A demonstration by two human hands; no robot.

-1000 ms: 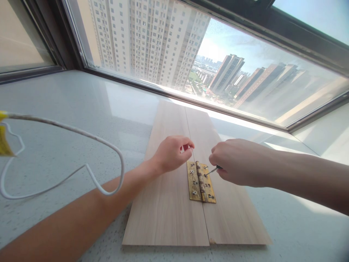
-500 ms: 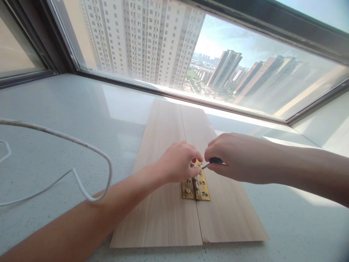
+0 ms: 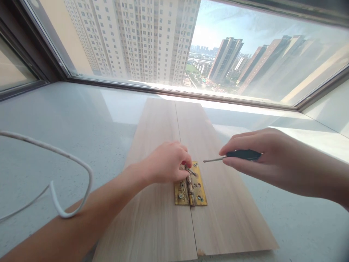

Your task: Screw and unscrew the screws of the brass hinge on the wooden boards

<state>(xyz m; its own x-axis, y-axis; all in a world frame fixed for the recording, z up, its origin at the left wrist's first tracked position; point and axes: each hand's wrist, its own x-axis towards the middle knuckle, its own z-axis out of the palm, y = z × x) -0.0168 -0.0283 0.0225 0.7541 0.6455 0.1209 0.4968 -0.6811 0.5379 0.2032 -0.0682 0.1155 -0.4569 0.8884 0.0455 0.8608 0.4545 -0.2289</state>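
A worn brass-coloured butt hinge (image 3: 201, 178) lies open across the seam between two pale wooden boards (image 3: 152, 222). Screw heads show in some of its holes. My left hand (image 3: 169, 162) is closed in a pinch over the hinge's upper left part, hiding that corner. At its fingertips a small, dark, tilted screw (image 3: 192, 172) shows, blurred, over the right leaf. To the right, my right hand (image 3: 261, 158) grips a screwdriver by its dark green handle (image 3: 242, 155). The thin shaft points left, its tip above the right board and apart from the hinge.
A white cable (image 3: 72, 165) loops at the left, in front of my left forearm. The boards rest on a pale speckled sill (image 3: 109, 127). Behind them runs a window frame (image 3: 163, 90), with tall buildings beyond the glass. One board has a chipped near edge.
My right hand has drawn the screwdriver right, away from the hinge and my left fingertips. More of its handle and shaft shows. The view has shifted slightly; my left hand stays at the hinge.
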